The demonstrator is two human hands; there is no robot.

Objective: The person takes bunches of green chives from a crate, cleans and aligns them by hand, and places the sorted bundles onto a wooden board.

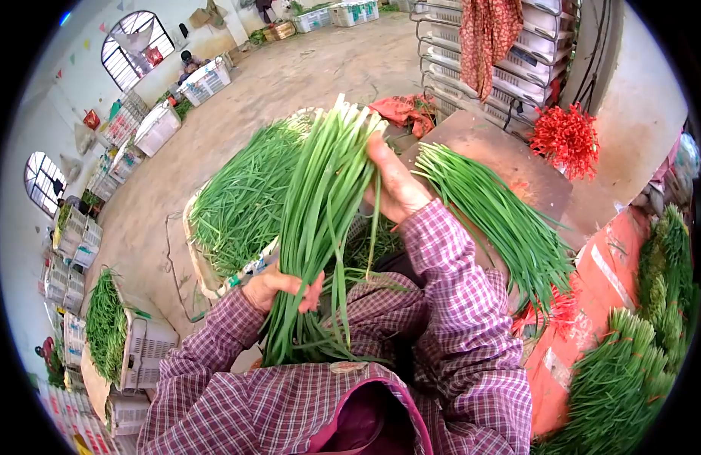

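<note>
Floored (343, 68) workroom. One bunch of green stalks (320, 189), pale ends up, is held over the lap: gripped low by the left hand (286, 288), fingers curled, and near the top by the right hand (396, 182), forearm raised. Beside it, a basket (199, 269) of loose stalks (248, 189), seemingly not yet bunched. One gathered bunch (498, 220), laid on the worktop (472, 140). Right: stacked bundles (612, 379), apparently finished. Beyond: crates (159, 129).

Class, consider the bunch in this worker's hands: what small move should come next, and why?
Probably, the right hand should pull away the loose strand: it dangles apart from the green bunch, while the left hand grips the leaves lower down and could steady them.
</note>
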